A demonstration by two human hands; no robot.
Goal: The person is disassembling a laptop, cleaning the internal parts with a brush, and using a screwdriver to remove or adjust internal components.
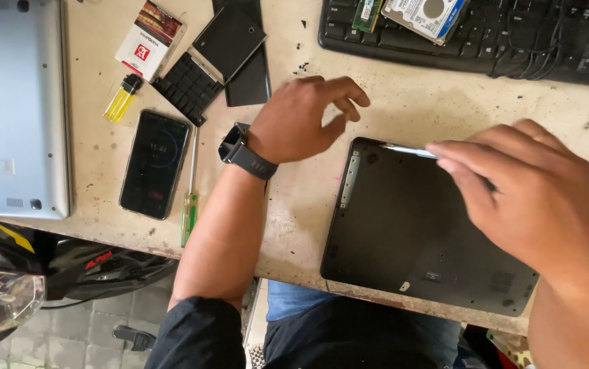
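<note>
A black laptop base cover (404,225) lies upside down at the table's near edge. My right hand (527,191) grips a thin silver tool (407,149) whose tip touches the cover's far left corner. My left hand (301,119), with a dark watch (243,154) on the wrist, hovers just left of that corner with fingers curled and pinched together; whether it holds a small part cannot be seen.
A green-handled screwdriver (189,205), a phone (155,162), a yellow lighter (121,98), a small red-and-white box (151,37) and black plastic parts (223,58) lie on the left. A silver laptop (14,102) sits far left. A black keyboard (513,41) carries a hard drive (423,15) and memory stick (367,14).
</note>
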